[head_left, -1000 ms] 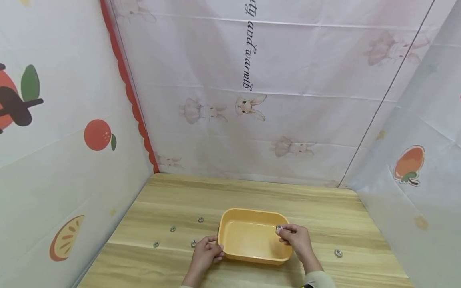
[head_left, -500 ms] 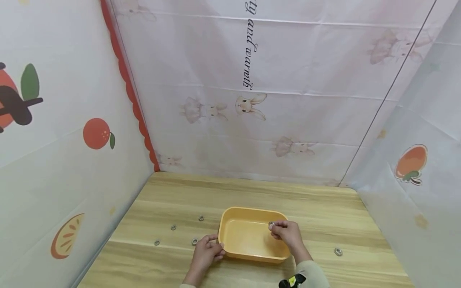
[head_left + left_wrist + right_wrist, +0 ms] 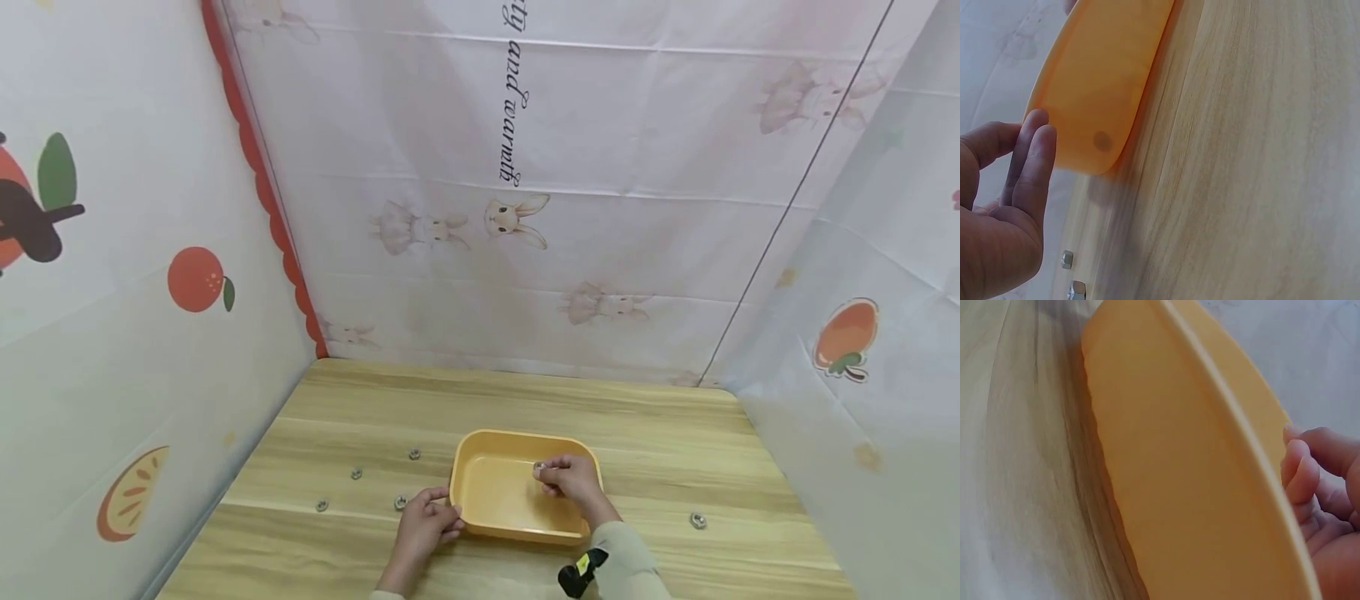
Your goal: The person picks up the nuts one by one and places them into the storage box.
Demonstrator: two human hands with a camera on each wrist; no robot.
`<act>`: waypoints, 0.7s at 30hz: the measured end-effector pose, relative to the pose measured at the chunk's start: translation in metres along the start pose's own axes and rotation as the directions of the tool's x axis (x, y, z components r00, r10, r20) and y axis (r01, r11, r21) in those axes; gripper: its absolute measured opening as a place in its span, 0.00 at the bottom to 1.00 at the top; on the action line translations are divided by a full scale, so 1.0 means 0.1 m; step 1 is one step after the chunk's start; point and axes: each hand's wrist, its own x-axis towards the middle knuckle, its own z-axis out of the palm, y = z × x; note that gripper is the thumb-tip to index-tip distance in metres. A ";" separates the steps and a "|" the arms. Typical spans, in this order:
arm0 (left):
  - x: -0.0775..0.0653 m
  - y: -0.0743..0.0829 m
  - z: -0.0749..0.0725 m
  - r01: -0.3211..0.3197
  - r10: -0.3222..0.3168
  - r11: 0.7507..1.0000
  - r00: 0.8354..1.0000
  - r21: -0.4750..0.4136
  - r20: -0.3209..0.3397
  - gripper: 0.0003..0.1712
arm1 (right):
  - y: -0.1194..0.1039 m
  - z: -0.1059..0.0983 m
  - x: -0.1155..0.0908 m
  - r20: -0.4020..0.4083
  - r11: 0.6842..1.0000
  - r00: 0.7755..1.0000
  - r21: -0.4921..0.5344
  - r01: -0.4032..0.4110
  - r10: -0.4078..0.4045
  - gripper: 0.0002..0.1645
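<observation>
A yellow rectangular plastic box (image 3: 517,530) with an open top sits on the wooden table. My left hand (image 3: 423,527) holds it at the left end, thumb at the rim and fingers by the outer wall; the left wrist view shows the fingers against the yellow wall (image 3: 1100,81). Over the inside of the box, my right hand (image 3: 573,482) pinches a metal nut (image 3: 539,467) between thumb and fingertips. In the right wrist view, the box's near wall (image 3: 1166,450) stands before the curled fingers of the right hand (image 3: 1329,481), and the nut is hidden there.
Left of the box lie several loose hex nuts, one (image 3: 401,502) close by the left hand and another (image 3: 322,505) farther out. A single nut (image 3: 698,521) lies to the right. Printed cloth walls (image 3: 450,333) border the wooden tabletop (image 3: 360,400) at the back and sides.
My right hand has moved left from the box's right rim to over its inside, carrying the nut. The left hand keeps its hold on the left end.
</observation>
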 end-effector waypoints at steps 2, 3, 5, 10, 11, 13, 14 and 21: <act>0.01 -0.01 0.01 -0.001 0.001 1.000 1.000 0.005 -0.004 0.28 | 0.04 0.02 0.04 -0.008 1.000 1.000 -0.007 -0.014 0.014 0.10; 0.02 -0.01 0.01 0.001 -0.001 1.000 1.000 0.007 -0.004 0.28 | 0.06 0.02 0.06 -0.018 1.000 1.000 -0.021 -0.020 0.020 0.09; 0.03 -0.02 0.02 0.000 0.000 1.000 1.000 0.009 -0.003 0.28 | 0.09 0.03 0.09 -0.037 0.998 0.999 -0.055 -0.040 0.038 0.08; 0.04 -0.02 0.01 -0.002 0.002 1.000 1.000 0.003 -0.001 0.28 | 0.14 0.04 0.17 -0.064 0.990 0.995 -0.121 -0.078 0.071 0.07; 0.04 -0.02 0.01 -0.001 0.001 1.000 1.000 0.001 -0.001 0.28 | 0.15 0.04 0.19 -0.065 0.989 0.995 -0.125 -0.082 0.074 0.07; 0.04 -0.02 0.00 0.000 0.000 1.000 1.000 0.003 0.002 0.28 | 0.16 0.04 0.21 -0.064 0.988 0.995 -0.130 -0.086 0.078 0.07; 0.04 -0.02 0.00 0.003 -0.003 1.000 1.000 0.006 0.003 0.28 | 0.16 0.05 0.22 -0.063 0.987 0.995 -0.130 -0.090 0.083 0.06; 0.03 -0.03 -0.01 0.009 -0.009 1.000 1.000 0.016 0.006 0.29 | 0.18 0.10 0.26 -0.066 0.988 0.996 -0.134 -0.072 0.064 0.05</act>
